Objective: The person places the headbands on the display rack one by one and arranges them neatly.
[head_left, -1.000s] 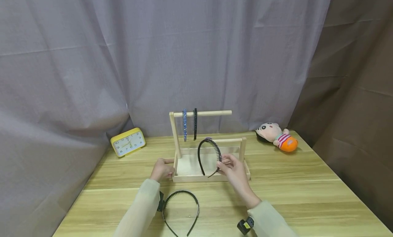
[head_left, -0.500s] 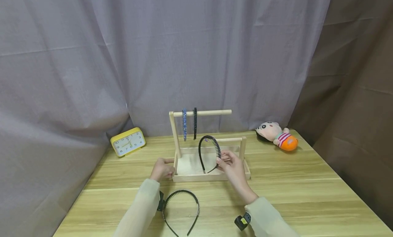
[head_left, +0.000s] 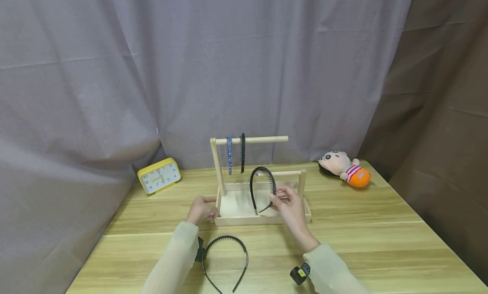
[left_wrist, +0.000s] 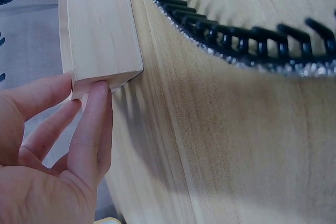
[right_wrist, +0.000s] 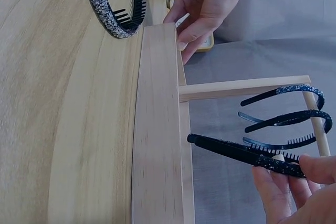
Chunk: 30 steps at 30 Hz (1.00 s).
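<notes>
My left hand grips the left end of a wooden headband stand, thumb and fingers on its tray end. My right hand pinches one side of a black toothed headband, which stands upright over the tray. Its arch overlaps the free left tip of the lower rod in the head view. Glittery patches show on this headband in the right wrist view. From the upper rod hang a blue glittery headband and a black one.
Another black headband with silver glitter lies on the wooden table in front of the stand, beside the left wrist. A yellow alarm clock stands back left. Back right lies a plush doll. A grey curtain hangs behind.
My right hand has raised the headband slightly, then shifted it a little to the right at the lower rod's tip. The left hand keeps its place on the stand.
</notes>
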{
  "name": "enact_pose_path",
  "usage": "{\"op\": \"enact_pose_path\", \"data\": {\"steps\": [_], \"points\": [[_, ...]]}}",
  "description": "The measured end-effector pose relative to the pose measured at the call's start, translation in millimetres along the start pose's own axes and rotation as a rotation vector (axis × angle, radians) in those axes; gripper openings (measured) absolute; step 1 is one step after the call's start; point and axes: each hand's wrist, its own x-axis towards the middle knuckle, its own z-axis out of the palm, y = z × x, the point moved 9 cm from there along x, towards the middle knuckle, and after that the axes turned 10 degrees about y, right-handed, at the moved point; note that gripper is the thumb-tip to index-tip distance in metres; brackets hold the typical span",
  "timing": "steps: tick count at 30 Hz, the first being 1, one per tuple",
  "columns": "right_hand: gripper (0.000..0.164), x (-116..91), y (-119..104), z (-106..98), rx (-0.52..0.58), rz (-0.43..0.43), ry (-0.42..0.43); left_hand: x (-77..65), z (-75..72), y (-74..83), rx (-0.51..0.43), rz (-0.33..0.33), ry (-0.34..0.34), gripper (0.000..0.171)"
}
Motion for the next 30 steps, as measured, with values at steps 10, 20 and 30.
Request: {"op": "enact_pose_path", "data": {"steps": [10,20,30], "points": [[0.029,5,2,-6,-0.034,0.015,0.033,-0.2,0.6,0.1,-0.010,-0.006,-0.010,0.055],[0.028,12,-4,-13,-0.018,-0.002,0.055,1.7,0.4,-0.3,0.002,-0.003,-0.013,0.052],[0.026,14,1,-19,-0.029,-0.006,0.073,1.2,0.9,-0.5,-0.002,0.001,-0.014,0.052]]}}
